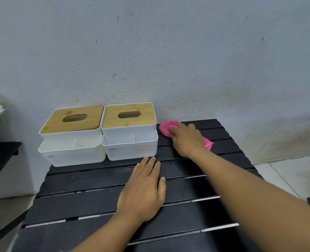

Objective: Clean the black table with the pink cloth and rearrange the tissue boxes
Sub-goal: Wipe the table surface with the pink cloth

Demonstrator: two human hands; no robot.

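Two tissue boxes (98, 133) crowd table (96, 202) (rear-left); right hand (186, 139) seemingly pressing cloth (166, 129), left hand (143, 190) flat.

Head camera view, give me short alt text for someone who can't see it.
A right hand presses a pink cloth onto a black slatted table beside two white tissue boxes with wooden lids; the left hand rests flat.

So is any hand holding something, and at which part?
The right hand presses on the middle of the pink cloth. The left hand lies flat, empty.
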